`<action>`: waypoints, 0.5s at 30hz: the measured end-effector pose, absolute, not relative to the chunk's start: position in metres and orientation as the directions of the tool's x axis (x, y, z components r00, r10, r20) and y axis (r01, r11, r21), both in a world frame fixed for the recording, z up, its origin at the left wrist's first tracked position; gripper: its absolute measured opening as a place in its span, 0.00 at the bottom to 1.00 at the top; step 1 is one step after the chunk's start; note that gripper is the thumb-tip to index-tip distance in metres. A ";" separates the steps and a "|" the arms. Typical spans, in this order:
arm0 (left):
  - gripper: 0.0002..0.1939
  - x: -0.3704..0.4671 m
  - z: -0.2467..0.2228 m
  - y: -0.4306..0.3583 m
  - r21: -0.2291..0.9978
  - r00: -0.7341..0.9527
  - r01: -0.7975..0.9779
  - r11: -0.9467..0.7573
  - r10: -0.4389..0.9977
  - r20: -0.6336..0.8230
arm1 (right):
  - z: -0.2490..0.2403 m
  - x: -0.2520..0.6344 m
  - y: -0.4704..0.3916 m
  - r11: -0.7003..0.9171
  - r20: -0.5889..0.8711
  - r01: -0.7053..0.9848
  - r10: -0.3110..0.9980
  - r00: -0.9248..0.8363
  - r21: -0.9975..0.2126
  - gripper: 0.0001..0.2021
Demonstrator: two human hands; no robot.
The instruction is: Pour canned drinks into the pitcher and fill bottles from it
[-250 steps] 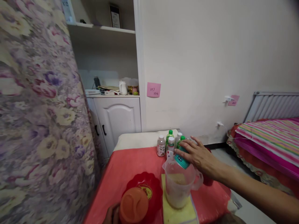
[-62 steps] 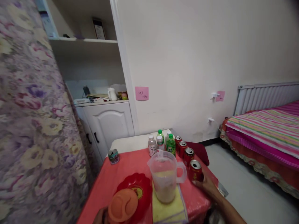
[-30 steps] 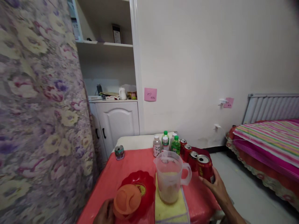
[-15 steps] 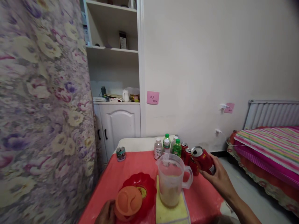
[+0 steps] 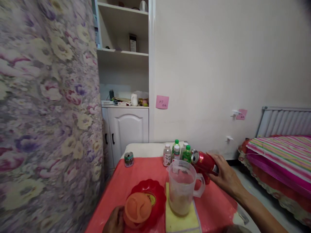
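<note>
— Tipped further over since half a second ago: the can, its mouth swung leftward, with the right hand behind it.

— How is that hand set?

— Clamped, fingers and thumb round the base end. From the palm, the can's long axis runs left and looks close to level, mouth outermost.

— And the jug?

— Left of the right hand and nearer the body, upright on the cloth, its handle pointing to that hand's side. Everything hangs on the can's mouth and the jug's rim: they show close together, but I can't tell whether the mouth is over the rim or just past it.

— Which hand is nearer the jug?

— Right. The left hand is well off to the other side, curled against the cup; how firmly it grips, I can't tell. The plate lies just right of that hand, partly behind the cup.

— Farther out?

— More cans partly hidden below the held one, bottles ahead and left of the right hand, and the tin well ahead of the left.
</note>
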State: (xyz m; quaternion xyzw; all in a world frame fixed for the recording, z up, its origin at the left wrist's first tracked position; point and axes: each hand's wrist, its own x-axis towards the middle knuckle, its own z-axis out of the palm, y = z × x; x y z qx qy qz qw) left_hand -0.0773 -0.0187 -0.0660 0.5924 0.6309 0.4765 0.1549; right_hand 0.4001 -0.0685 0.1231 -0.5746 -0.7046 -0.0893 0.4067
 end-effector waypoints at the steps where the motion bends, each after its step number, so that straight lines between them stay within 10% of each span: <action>1: 0.12 -0.077 -0.066 -0.019 0.785 -0.258 0.601 -0.149 0.894 0.367 | 0.125 0.399 -0.068 0.325 0.672 0.886 0.740 -0.020 -0.332 0.33; 15: 0.13 -0.075 -0.067 -0.020 0.774 -0.262 0.617 -0.138 0.892 0.368 | 0.143 0.393 -0.061 0.301 0.650 0.943 0.747 -0.140 -0.142 0.33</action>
